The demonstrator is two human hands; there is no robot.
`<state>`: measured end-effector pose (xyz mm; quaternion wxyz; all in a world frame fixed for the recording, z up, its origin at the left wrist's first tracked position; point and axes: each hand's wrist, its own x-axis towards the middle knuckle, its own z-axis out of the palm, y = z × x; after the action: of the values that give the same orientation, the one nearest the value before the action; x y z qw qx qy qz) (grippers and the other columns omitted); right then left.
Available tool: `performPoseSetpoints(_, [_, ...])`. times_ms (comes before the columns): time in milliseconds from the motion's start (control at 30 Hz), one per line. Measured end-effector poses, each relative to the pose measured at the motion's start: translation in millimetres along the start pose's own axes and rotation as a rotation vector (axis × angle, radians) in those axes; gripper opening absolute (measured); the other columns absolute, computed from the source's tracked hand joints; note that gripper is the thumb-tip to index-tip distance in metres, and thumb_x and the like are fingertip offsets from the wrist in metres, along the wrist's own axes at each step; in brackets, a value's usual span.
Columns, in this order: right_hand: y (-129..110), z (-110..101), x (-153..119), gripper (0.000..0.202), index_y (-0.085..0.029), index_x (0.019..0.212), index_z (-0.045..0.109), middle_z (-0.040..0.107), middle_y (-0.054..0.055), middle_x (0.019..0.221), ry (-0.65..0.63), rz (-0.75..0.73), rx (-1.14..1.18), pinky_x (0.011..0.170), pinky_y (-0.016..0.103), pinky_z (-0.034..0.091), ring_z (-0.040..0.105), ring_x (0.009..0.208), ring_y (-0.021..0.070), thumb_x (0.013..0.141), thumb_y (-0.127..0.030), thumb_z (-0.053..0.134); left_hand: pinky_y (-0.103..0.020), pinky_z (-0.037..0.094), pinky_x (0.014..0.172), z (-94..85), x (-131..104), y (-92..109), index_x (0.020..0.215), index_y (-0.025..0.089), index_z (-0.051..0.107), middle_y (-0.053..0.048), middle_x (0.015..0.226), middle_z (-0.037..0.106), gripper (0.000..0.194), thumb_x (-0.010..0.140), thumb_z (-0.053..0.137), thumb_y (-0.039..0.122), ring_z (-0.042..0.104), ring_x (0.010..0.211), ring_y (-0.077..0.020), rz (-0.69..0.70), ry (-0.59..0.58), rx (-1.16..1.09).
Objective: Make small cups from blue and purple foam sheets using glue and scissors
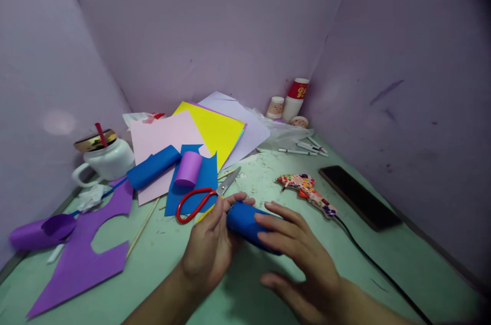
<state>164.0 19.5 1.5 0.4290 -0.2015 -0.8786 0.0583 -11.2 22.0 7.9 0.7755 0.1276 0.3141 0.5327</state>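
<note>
A blue paper tube (pixel 247 223) lies tilted across my left hand (pixel 213 240), whose fingers curl under its left end with the thumb up beside it. My right hand (pixel 303 248) is at the tube's right end, fingers spread over its side and thumb well apart below; whether it bears any of the tube's weight cannot be told. Just beyond my left hand lie red-handled scissors (pixel 195 206), blades pointing away to the right. Behind them a short purple tube (pixel 188 168) stands on a blue cut sheet (pixel 209 174), beside another blue roll (pixel 153 167).
A patterned glue gun (pixel 309 192) with a black cord and a phone (pixel 358 197) lie on the right. Cut purple sheet (pixel 76 274), a purple roll (pixel 34 233) and a white mug (pixel 111 159) are on the left. Coloured sheets (pixel 215 131) and paper cups (pixel 293 102) stand behind.
</note>
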Motion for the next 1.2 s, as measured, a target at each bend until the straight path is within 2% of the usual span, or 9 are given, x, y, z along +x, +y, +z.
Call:
performPoseSetpoints(167, [-18,23,-6,0.032,-0.017,0.124,0.046,0.045,0.012,0.135,0.215,0.369,0.105,0.108,0.040,0.036,0.040,0.130,0.0229,0.092,-0.023,0.045,-0.042,0.028,0.109,-3.8,0,-13,0.103,0.015,0.064,-0.010,0.116,0.062,0.033,0.092,0.042,0.037,0.047,0.121,-0.0266,0.152,-0.064,0.062])
performPoseSetpoints(233, [-20,27,-5,0.029,-0.019,0.120,0.048,0.043,0.011,0.135,0.305,0.470,0.134,0.105,0.037,0.039,0.042,0.127,0.0219,0.091,-0.021,0.047,-0.042,0.025,0.111,-4.1,-1,-15,0.107,0.015,0.063,-0.010,0.122,0.060,0.033,0.092,0.042,0.036,0.041,0.128,-0.0272,0.165,-0.084,0.064])
performPoseSetpoints(300, [-19,27,-3,0.028,-0.020,0.116,0.050,0.047,0.011,0.129,0.317,0.500,0.176,0.100,0.034,0.043,0.047,0.121,0.0203,0.088,-0.017,0.049,-0.042,0.025,0.112,-2.3,-1,-11,0.111,0.015,0.061,-0.011,0.123,0.060,0.036,0.092,0.041,0.038,0.040,0.130,-0.0277,0.138,-0.051,0.035])
performPoseSetpoints(467, [-18,16,-2,0.045,-0.017,0.118,0.047,0.052,0.012,0.121,0.217,0.265,0.179,0.096,0.034,0.047,0.053,0.114,0.0214,0.075,-0.003,0.052,-0.047,0.028,0.110,2.8,2,1,0.131,0.012,0.047,-0.016,0.122,0.062,0.054,0.093,0.034,0.048,0.049,0.125,-0.0299,-0.072,0.093,0.019])
performPoseSetpoints(633, [-17,10,-2,0.051,-0.014,0.117,0.048,0.060,0.014,0.111,0.032,0.050,0.162,0.092,0.039,0.051,0.057,0.107,0.0241,0.066,-0.005,0.050,-0.041,0.029,0.110,-6.1,5,-7,0.134,0.007,0.043,-0.019,0.126,0.061,0.057,0.095,0.033,0.046,0.051,0.124,-0.0265,-0.174,0.005,0.027])
performPoseSetpoints(767, [-16,11,2,0.045,-0.010,0.114,0.051,0.066,0.016,0.106,0.007,0.001,0.076,0.092,0.041,0.051,0.060,0.106,0.0242,0.069,-0.008,0.053,-0.037,0.031,0.109,-10.7,4,-14,0.133,0.008,0.046,-0.017,0.124,0.063,0.059,0.093,0.035,0.050,0.052,0.123,-0.0253,-0.202,-0.036,0.003])
performPoseSetpoints(933, [-15,13,5,0.034,-0.008,0.108,0.056,0.072,0.014,0.095,0.006,-0.069,-0.002,0.091,0.036,0.054,0.066,0.099,0.0208,0.074,-0.008,0.051,-0.036,0.028,0.110,-8.6,2,-13,0.129,0.011,0.051,-0.015,0.120,0.066,0.059,0.092,0.036,0.053,0.051,0.125,-0.0250,-0.171,-0.081,-0.018])
performPoseSetpoints(1133, [-16,10,-4,0.011,-0.017,0.093,0.064,0.076,0.005,0.087,0.032,-0.185,-0.076,0.096,0.033,0.054,0.069,0.094,0.0185,0.086,-0.015,0.056,-0.040,0.023,0.112,-11.1,0,-14,0.125,0.015,0.057,-0.013,0.126,0.063,0.057,0.092,0.035,0.055,0.042,0.132,-0.0254,-0.060,-0.170,0.076])
performPoseSetpoints(1200, [-18,6,-8,0.009,-0.024,0.091,0.066,0.075,0.001,0.087,-0.011,-0.099,-0.035,0.094,0.029,0.055,0.070,0.093,0.0160,0.087,-0.023,0.058,-0.041,0.023,0.111,-13.2,-3,-15,0.126,0.019,0.057,-0.011,0.133,0.058,0.054,0.090,0.039,0.055,0.037,0.135,-0.0253,0.005,-0.256,0.156])
